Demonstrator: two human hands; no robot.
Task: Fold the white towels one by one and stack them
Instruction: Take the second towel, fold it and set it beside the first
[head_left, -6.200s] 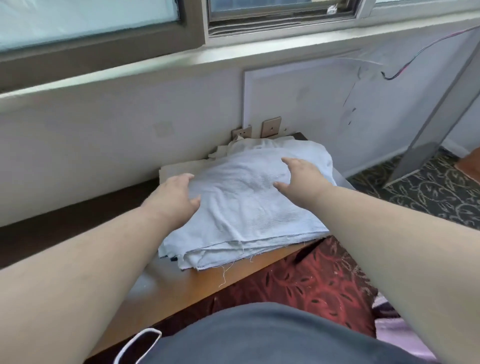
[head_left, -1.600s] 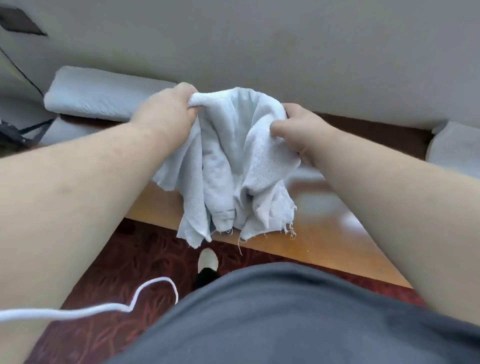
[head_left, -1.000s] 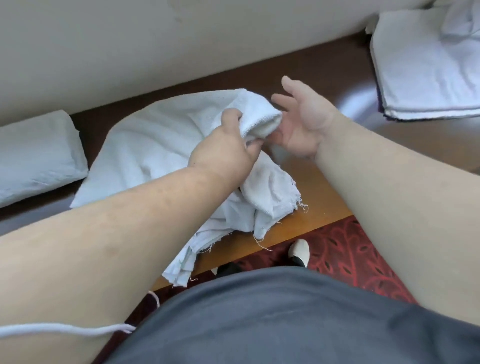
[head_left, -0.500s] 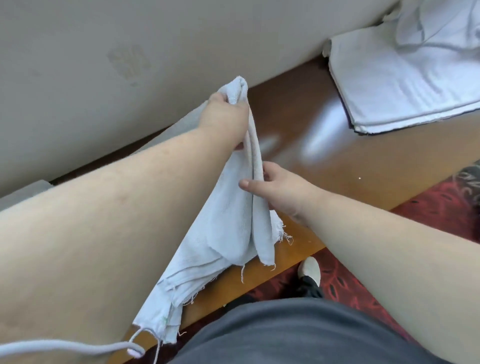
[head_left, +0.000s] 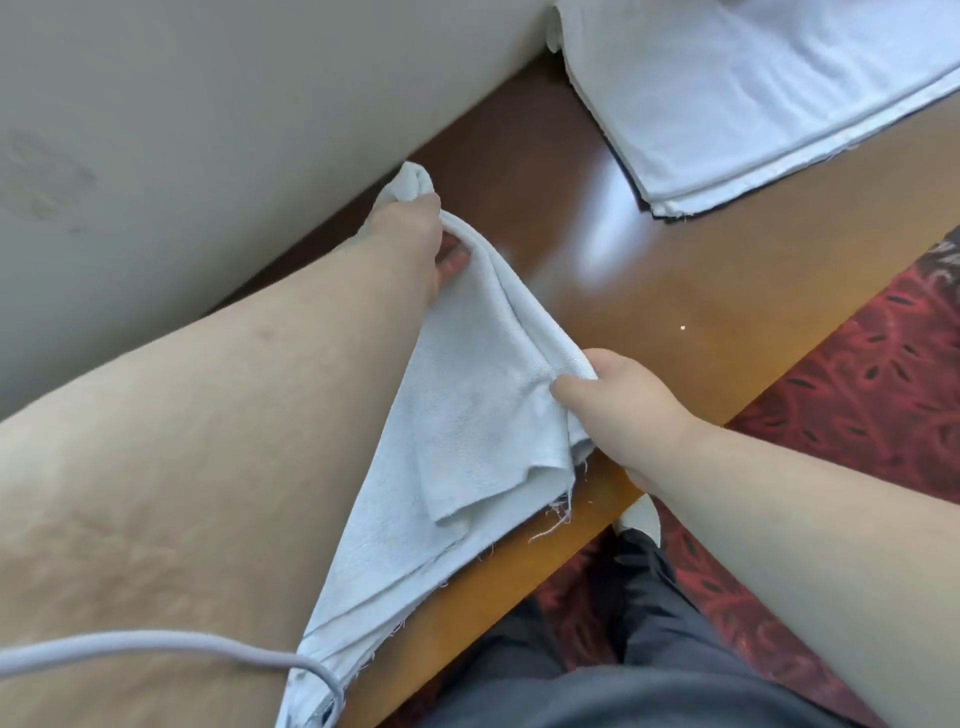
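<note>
White towel (head_left: 467, 415) stretched above table (head_left: 675, 312), left hand (head_left: 410, 234) gripping far corner, right hand (head_left: 618, 400) pinching near edge. Risk: bunched layers fold crooked; frayed hem slips, towel drops off table edge.

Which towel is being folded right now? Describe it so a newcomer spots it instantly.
Start at the wooden table along the beige wall. The towel in hand is stretched between the left hand and right hand, frayed end trailing off the table's near edge. The towel stack at the far right lies flat and untouched.
</note>
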